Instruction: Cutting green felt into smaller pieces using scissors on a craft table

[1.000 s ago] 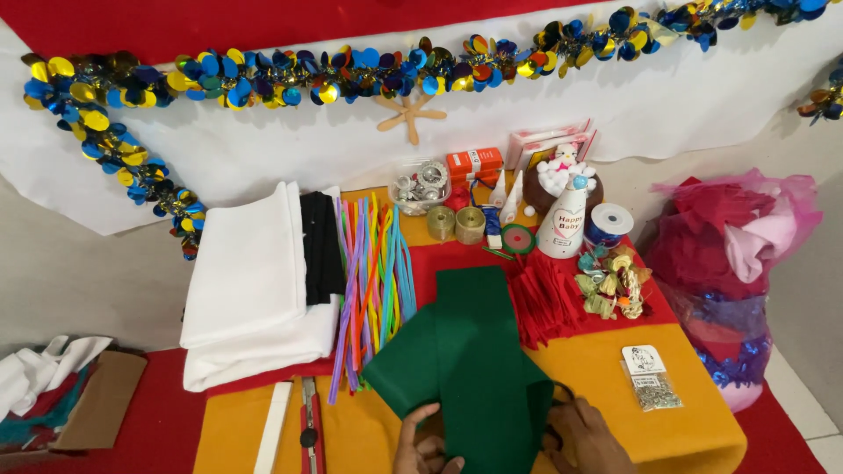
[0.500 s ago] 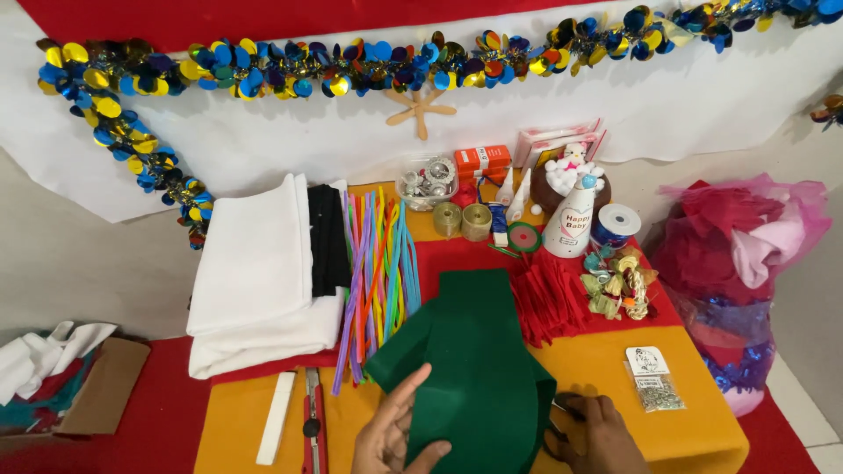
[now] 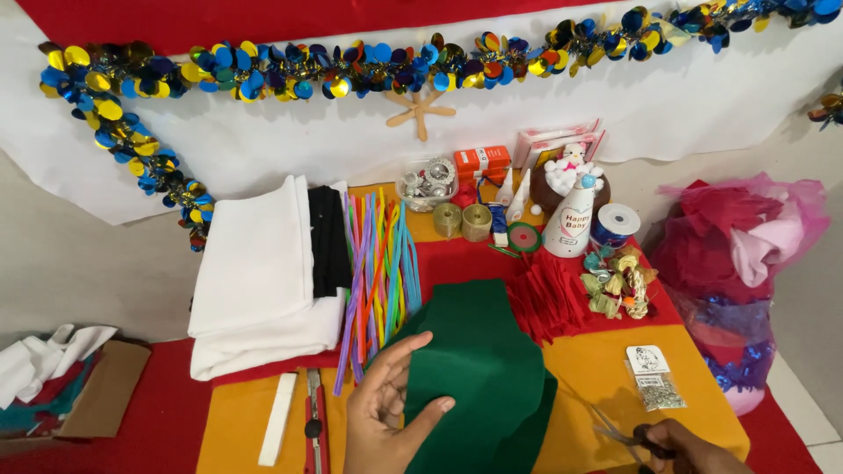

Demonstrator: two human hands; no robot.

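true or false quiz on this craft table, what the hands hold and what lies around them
1. The left hand rests on the green felt. True.
2. The right hand holds a glue bottle. False: it holds scissors.
3. The pipe cleaners lie right of the green felt. False: they lie to its left, beside the folded white fabric.
4. A sequin garland hangs along the white backdrop. True.
5. The red cutter lies left of the left hand. True.
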